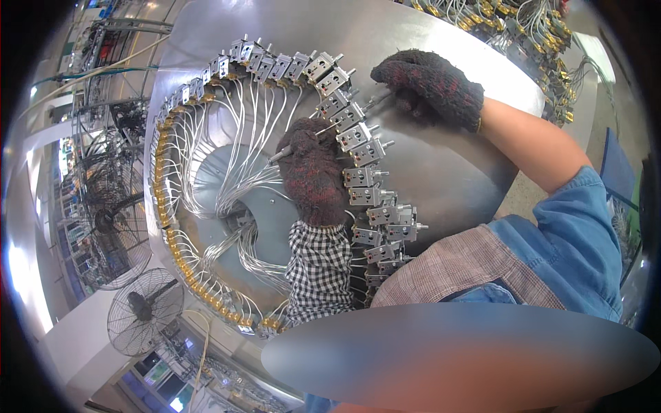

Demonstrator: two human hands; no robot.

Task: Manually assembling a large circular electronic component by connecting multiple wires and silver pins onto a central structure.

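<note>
My left hand (313,172), in a dark knitted glove with red flecks and a checked sleeve, is inside the ring of parts. It is closed on a thin grey rod-like tool (282,153), whose narrow tip points at the small metal boxes (356,136). These silvery boxes have short shafts and stand along the ring's edge with white wires (234,182) running inward. Outside the ring, my right hand (430,86), gloved alike, has its fingers curled near a thin shaft (376,101) sticking out from the boxes. Whatever those fingers hold is hidden.
The ring rests on a shiny metal table (441,165). Brass-coloured fittings (162,172) line its left side. More wired parts (530,34) are heaped at the far right. A black floor fan (144,310) stands at lower left, beside wire racks (103,172).
</note>
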